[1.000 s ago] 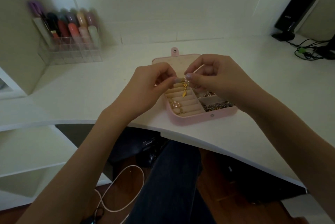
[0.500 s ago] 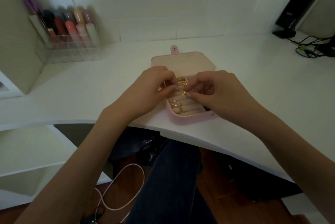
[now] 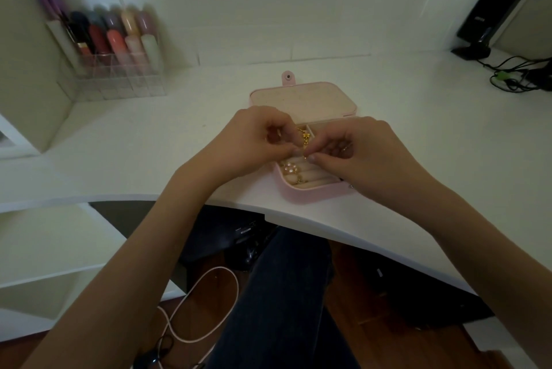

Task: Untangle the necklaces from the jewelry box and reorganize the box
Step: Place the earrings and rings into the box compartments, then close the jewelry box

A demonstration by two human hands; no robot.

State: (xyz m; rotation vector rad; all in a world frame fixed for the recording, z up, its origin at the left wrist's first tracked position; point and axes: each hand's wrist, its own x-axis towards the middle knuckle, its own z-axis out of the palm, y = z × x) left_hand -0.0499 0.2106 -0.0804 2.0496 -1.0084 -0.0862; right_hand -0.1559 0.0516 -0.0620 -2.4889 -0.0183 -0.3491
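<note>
The left hand (image 3: 254,141) is curled over the open jewelry box (image 3: 304,192), knuckles up, its thumb and forefinger drawn together at the tips in a pinch on a thin gold necklace (image 3: 305,138). The right hand (image 3: 361,150) mirrors it from the other side, fingers bent inward, thumb and forefinger meeting just beside the left hand's fingertips, so the two pinches nearly touch above the box's ring-roll section. The chain is so fine and dim here that only its small gold pendant shows clearly between the hands; it seems to hang from both pinches, though exactly where each finger grips it cannot be made out. Both forearms reach in from the lower corners and converge over the box.

The box sits on the white desk (image 3: 418,135) near its curved front edge, its lid lying flat behind it. Pearl-like pieces (image 3: 290,168) rest on the rolls at the box's front left. A clear organizer of lipsticks (image 3: 116,49) stands at the back left against the wall, and a black device (image 3: 493,10) with cables stands at the far right.
</note>
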